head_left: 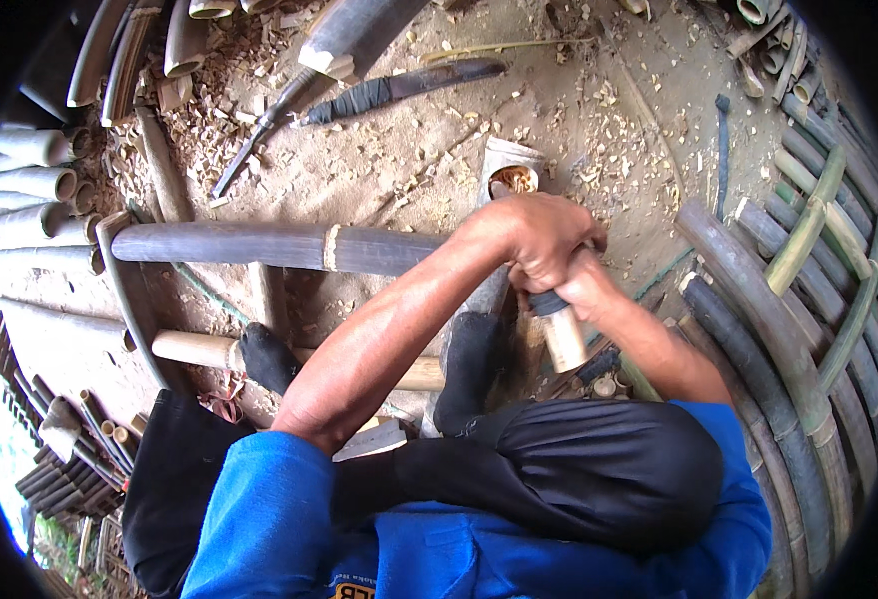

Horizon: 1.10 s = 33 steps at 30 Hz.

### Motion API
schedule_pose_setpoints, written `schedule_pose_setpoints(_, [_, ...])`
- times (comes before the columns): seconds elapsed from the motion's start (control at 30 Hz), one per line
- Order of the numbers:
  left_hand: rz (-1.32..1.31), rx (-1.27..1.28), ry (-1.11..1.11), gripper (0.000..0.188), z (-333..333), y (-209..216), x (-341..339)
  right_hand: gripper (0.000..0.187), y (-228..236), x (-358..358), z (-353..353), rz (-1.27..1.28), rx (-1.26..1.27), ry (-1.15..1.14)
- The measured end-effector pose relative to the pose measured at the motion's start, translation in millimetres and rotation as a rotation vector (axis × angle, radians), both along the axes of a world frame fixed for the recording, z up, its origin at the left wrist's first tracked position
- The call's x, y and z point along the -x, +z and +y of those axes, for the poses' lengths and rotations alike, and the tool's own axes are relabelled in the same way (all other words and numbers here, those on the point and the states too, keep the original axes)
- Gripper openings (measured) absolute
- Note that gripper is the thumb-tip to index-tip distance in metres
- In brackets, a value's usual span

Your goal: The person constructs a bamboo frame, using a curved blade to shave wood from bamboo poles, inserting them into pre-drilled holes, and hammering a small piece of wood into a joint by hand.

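Note:
My left hand (547,235) is closed and wraps over the front of my right hand (587,285), whose fingers are also curled tight. Between them they grip a tool with a pale round handle (565,341) and a dark band. The handle's butt points back toward my knee. Just beyond my left hand lies a cut bamboo tube (512,153), its mouth filled with light shavings. A greyish piece shows at that mouth, but my hands hide whether it belongs to the tool. A long dark bamboo pole (259,243) runs leftward from beneath my left forearm.
A large knife (409,88) with a black wrapped grip lies on the ground ahead, near a narrow dark blade (259,140). Shavings litter the dirt floor (399,165). Bamboo poles (799,399) are piled at right, and cut bamboo tubes (34,185) are stacked at left.

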<state>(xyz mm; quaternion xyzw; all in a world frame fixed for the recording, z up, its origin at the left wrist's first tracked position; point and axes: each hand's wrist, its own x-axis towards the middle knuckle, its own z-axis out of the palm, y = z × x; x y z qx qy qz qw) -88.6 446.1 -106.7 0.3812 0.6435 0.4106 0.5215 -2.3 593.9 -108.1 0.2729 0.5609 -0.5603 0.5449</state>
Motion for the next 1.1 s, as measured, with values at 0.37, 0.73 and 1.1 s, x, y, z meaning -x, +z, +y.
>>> schedule_pose_setpoints(0.37, [0.297,0.174,1.096,0.106,75.0,18.1,-46.6,0.040,14.1,117.7,62.2,0.873,-0.303,1.391])
schedule_pose_setpoints(0.73, [0.197,0.246,0.342,0.089,49.5,23.0,-37.9,0.032,-9.2,5.1,52.9,0.608,-0.249,0.345])
schedule_pose_setpoints(1.1, [0.130,0.140,0.651,0.105,34.2,23.6,-47.0,0.054,-16.6,33.6,58.6,0.456,-0.103,0.513])
